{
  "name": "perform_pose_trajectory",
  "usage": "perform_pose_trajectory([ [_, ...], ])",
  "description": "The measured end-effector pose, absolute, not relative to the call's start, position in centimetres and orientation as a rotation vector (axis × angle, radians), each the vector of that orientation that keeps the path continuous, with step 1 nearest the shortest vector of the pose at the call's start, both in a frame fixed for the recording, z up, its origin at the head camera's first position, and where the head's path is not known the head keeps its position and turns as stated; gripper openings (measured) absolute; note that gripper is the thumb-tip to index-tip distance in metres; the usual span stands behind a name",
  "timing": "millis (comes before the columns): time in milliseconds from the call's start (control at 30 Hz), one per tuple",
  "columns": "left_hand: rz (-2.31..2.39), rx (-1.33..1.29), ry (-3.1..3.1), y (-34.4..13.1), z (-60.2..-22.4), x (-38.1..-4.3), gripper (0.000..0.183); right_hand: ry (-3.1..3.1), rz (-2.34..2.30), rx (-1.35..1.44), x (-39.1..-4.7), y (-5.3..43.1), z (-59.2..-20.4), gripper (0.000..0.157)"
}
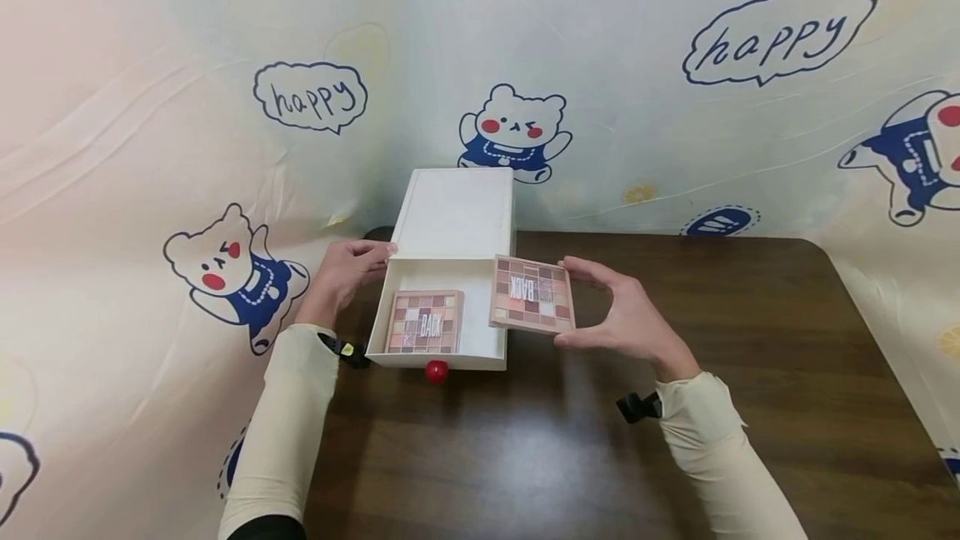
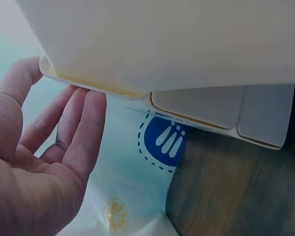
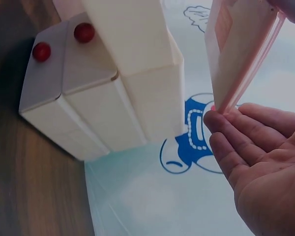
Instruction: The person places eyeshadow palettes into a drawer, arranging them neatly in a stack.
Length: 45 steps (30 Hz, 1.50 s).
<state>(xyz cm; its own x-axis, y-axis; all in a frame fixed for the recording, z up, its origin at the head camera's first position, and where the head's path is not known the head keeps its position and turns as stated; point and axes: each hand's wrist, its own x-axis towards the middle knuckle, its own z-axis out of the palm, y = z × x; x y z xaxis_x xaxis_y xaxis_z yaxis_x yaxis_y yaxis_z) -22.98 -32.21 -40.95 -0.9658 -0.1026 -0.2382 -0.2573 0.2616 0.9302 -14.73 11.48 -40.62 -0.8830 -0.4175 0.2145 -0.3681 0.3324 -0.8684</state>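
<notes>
My right hand (image 1: 626, 315) holds an eyeshadow palette (image 1: 531, 294) by its right edges, thumb at the near corner and fingers at the far one. The palette is tilted over the right side of a pulled-out drawer (image 1: 480, 344). In the right wrist view, the fingertips (image 3: 216, 120) touch one end of the palette (image 3: 246, 49). A second palette (image 1: 425, 323) lies flat in the drawer's left part. At the left, my left hand (image 1: 347, 273) grips the front corner of the white drawer cabinet (image 1: 453, 211); in the left wrist view, thumb and fingers touch its rim.
A red knob (image 1: 437, 371) sits on the drawer front. Below it, two lower drawers with red knobs (image 3: 84, 32) are closed. The cabinet stands on a dark wooden table (image 1: 712, 323), near a printed curtain (image 1: 615, 132) at the back and left.
</notes>
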Motion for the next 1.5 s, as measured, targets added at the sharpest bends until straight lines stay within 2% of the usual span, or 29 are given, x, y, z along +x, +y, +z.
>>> perform_pose_trajectory([
  [1133,1.807,-0.310,2.376,-32.0,-40.6,-23.0,0.054,2.445,-1.538,-0.873,-16.6,1.8,-39.2,0.099],
  [1500,1.778,-0.314,2.391,-32.4,-40.6,-22.9,0.056,2.434,-1.445,-0.927,-17.2,-1.3,-38.9,0.087],
])
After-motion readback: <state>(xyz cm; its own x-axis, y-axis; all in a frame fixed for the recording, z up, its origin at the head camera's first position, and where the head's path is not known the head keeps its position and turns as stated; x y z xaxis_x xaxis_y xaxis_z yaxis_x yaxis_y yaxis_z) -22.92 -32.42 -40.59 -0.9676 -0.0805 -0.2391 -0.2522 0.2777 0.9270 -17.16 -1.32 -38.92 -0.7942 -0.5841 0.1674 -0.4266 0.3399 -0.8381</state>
